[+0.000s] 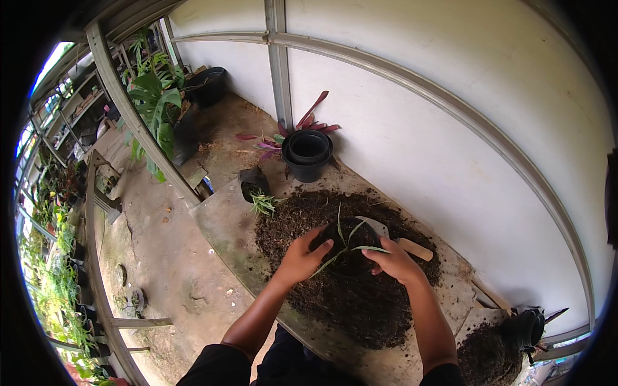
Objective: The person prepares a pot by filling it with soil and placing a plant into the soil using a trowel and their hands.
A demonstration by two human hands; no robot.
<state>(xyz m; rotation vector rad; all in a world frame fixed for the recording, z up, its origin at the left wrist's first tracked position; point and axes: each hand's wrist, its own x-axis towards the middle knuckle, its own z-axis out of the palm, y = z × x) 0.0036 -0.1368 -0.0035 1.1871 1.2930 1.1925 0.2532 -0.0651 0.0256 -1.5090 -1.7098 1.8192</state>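
Note:
A small plant with slender pale-edged green leaves (346, 247) stands in a round black plastic pot (368, 232). My left hand (305, 255) grips the pot's left side, its thumb over the rim. On the right side my right hand (395, 260) holds the pot, thumb and fingers close to one long leaf. Dark loose potting soil (357, 313) is heaped under and around the pot. Just behind my right hand lies a hand trowel with a wooden handle (416, 249), its metal blade partly hidden by the pot and hand.
Nested black pots (307, 154) stand by the white wall panel (386, 116), near purple-leaved plants (314, 124). A black grow bag (254, 181) lies tipped with a leafy plant (263, 202) at its mouth. More black pots (526, 328) lie far right. The table edge (227, 263) runs on my left.

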